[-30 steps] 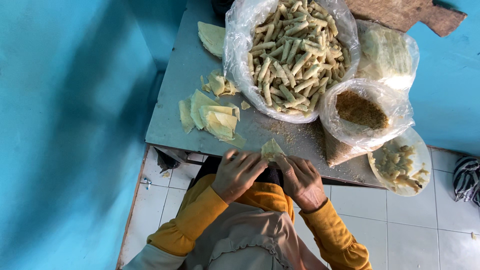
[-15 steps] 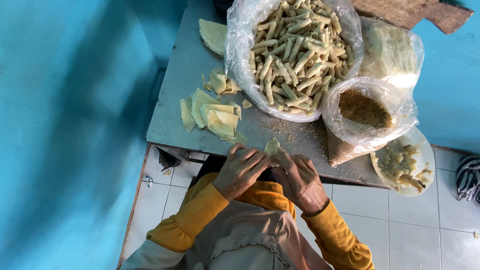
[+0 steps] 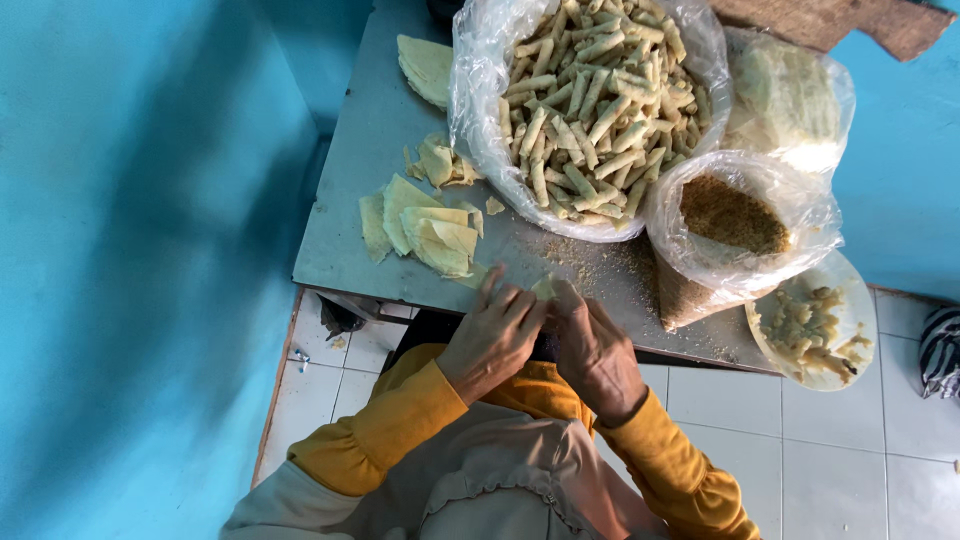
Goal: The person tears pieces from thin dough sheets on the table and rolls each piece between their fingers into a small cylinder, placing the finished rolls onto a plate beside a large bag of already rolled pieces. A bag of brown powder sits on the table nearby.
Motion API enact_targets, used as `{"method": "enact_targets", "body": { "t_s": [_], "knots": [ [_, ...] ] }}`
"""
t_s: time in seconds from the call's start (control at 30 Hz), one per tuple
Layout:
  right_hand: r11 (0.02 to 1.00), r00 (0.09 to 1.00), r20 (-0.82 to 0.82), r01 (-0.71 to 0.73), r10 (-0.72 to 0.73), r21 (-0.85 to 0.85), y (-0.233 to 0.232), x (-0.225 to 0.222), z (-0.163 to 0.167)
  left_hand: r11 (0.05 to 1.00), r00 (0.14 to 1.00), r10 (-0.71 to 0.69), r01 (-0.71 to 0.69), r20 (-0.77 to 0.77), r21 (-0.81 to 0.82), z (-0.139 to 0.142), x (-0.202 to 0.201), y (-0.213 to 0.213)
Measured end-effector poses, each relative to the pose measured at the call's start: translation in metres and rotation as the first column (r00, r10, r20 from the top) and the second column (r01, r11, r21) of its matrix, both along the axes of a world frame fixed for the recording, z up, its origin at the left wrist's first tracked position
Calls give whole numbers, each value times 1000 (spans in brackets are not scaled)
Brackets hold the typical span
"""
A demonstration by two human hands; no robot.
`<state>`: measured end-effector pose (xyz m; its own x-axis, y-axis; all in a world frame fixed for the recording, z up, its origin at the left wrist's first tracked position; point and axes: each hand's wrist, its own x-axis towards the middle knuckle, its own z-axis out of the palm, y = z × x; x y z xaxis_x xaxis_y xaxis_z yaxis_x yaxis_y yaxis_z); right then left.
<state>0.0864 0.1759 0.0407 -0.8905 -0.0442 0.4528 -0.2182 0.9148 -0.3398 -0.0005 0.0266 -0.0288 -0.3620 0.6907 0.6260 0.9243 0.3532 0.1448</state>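
- Two hands meet at the near edge of the tabletop (image 3: pixel 360 200), and between them sits a small pale wrapper (image 3: pixel 543 288), only a corner of which shows.
- Fingers of the left hand (image 3: pixel 492 338) lie together and curled over the wrapper from one side; those of the right hand (image 3: pixel 598 350) close on it from the other. Both press down on it, which fits rolling a filled sheet tight against the hard surface.
- Working at the very edge looks deliberate: the wrists hang off the metal and the forearms in yellow sleeves (image 3: pixel 390 430) stay free to move.
- Just beside the left hand lies a loose pile of wrapper sheets (image 3: pixel 425 225), some folded, near enough to draw from without stretching.
- Crumbs (image 3: pixel 590 265) dust the surface just beyond the fingers, likely spilled filling.
- Near the right hand, a clear bag of brown crumbly filling (image 3: pixel 730 215) stands open with its mouth rolled back, so a pinch can be taken easily.
- A round plate (image 3: pixel 850 300) of pale lumps overhangs the tabletop's right corner.
- Farther back, a big plastic-lined basin of finished rolls (image 3: pixel 590 100) sits well apart from the working spot, leaving it room.
- Another bagged stack of sheets (image 3: pixel 790 95) waits behind that.
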Motion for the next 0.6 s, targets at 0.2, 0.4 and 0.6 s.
{"method": "enact_targets", "body": {
  "t_s": [0.2,0.4,0.6],
  "knots": [
    [1000,1000,1,-17,17,2,4,-3,5,999,976,19,-8,218,-52,21,-12,7],
    [895,950,304,72,73,-439,23,-25,15,993,796,-59,109,602,-47,31,-40,14],
    [998,998,35,50,-49,-40,-1,-7,3,996,974,-83,75,210,48,15,-18,7]
  ]
}}
